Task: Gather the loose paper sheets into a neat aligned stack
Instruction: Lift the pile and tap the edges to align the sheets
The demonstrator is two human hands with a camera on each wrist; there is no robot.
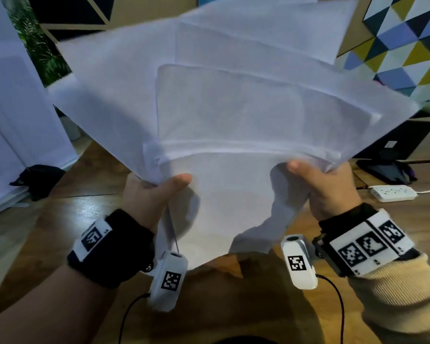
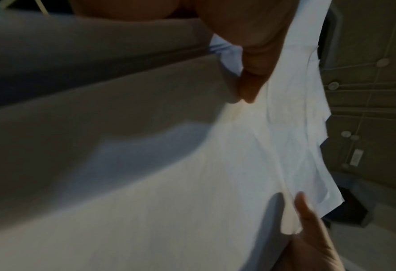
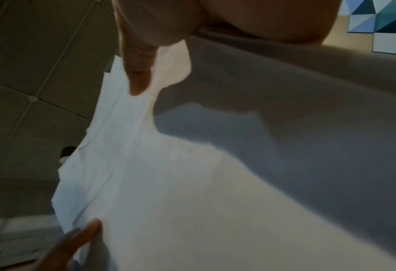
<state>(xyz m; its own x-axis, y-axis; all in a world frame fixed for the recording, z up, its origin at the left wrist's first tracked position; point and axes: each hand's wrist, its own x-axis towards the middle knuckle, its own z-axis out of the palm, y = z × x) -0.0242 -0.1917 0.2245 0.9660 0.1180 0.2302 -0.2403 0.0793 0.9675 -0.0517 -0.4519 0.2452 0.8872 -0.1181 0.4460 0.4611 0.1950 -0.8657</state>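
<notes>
Several white paper sheets [image 1: 233, 108] are fanned out and held up in the air, above a wooden surface [image 1: 47, 232], their edges out of line. My left hand [image 1: 157, 192] pinches the bundle's lower left, thumb on the front sheet. At the lower right my right hand [image 1: 325, 184] pinches it the same way. In the left wrist view the sheets [image 2: 192, 183] fill the frame, pinched between thumb and fingers [image 2: 308, 210]. The right wrist view shows the sheets [image 3: 192, 183] gripped between thumb and fingers [image 3: 85, 232]. The other fingers are hidden behind the paper.
A white power strip [image 1: 392, 192] with its cable lies at the right. A dark stand [image 1: 392, 155] sits behind it. A dark bundle [image 1: 37, 180] lies at the left by a white panel [image 1: 15, 120]. Cables from the wrist cameras hang below my hands.
</notes>
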